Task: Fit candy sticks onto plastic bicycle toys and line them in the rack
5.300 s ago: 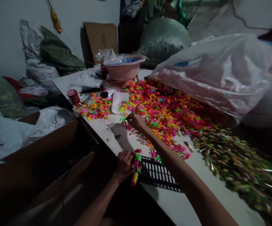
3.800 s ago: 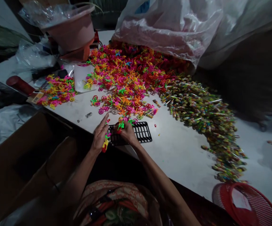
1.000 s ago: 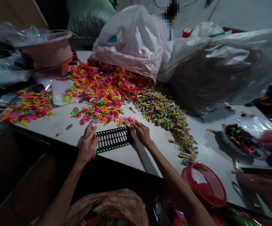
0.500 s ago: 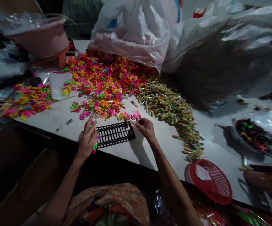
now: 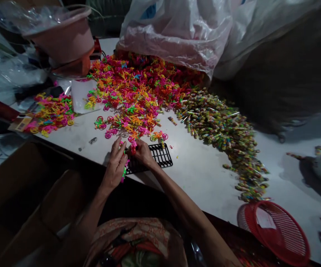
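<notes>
My left hand [image 5: 115, 165] rests at the left end of a black slotted rack [image 5: 160, 155] near the table's front edge, fingers closed on a small bunch of bright plastic toy bikes. My right hand [image 5: 142, 152] sits right beside it over the rack, pinching a pink toy bike. A big heap of neon plastic bikes [image 5: 134, 91] lies just beyond the rack. To its right spreads a pile of small wrapped candies [image 5: 223, 129].
A pink basin [image 5: 66, 39] stands at the back left, large plastic bags [image 5: 177, 31] behind the heap. A smaller bike pile [image 5: 52, 113] lies left. A red mesh basket [image 5: 280, 231] sits at the front right. Cardboard box [image 5: 18, 189] below the table's left edge.
My right hand has come back from the heap's edge with a pink bike to the rack's left end, beside my left hand. The view has tilted down and shifted left.
</notes>
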The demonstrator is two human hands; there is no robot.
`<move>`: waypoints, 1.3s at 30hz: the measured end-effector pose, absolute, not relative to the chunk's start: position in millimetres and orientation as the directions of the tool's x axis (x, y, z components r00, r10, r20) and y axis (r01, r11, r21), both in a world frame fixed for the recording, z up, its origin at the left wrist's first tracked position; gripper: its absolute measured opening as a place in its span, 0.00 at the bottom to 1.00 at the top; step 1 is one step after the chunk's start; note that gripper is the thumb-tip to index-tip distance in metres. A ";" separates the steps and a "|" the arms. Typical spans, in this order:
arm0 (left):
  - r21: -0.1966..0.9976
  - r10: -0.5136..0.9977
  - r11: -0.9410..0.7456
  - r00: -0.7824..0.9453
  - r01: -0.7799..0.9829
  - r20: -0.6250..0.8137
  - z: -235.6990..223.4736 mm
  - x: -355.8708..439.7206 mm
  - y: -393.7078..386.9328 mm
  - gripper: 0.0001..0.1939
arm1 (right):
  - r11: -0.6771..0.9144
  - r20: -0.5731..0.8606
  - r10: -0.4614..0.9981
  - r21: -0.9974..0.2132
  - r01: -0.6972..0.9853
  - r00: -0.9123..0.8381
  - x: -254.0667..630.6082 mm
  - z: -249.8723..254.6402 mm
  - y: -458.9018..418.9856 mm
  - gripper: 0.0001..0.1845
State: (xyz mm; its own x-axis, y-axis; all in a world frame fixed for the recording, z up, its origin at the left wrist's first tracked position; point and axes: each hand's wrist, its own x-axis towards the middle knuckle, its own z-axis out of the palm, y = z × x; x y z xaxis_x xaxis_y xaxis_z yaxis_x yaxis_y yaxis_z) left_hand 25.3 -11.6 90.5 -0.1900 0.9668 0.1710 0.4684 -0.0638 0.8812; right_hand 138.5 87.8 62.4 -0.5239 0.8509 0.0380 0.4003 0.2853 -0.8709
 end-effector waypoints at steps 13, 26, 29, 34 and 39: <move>0.806 0.958 -0.104 -0.159 0.582 0.238 85.4 26.0 -7.3 0.22 | 0.169 -0.152 0.964 -0.290 0.942 -0.220 208.5 111.8 105.4 0.14; 0.745 0.952 -0.128 -0.131 0.655 0.278 87.0 24.4 -3.7 0.21 | -0.034 -0.169 0.867 -0.959 0.282 -0.469 208.5 70.5 62.7 0.11; 0.739 0.954 -0.117 -0.132 0.664 0.270 88.2 24.9 -4.0 0.20 | 0.036 -0.074 0.837 -0.981 0.189 -0.542 183.7 59.9 33.3 0.16; 0.726 0.954 -0.131 -0.113 0.675 0.278 89.2 24.9 -4.2 0.20 | 0.293 0.069 0.832 -0.897 0.330 -0.551 166.3 59.7 23.0 0.14; 0.691 0.958 -0.117 -0.102 0.713 0.268 92.4 28.7 -6.8 0.22 | 0.415 -0.114 0.793 -0.619 0.667 -0.599 160.0 77.2 21.2 0.06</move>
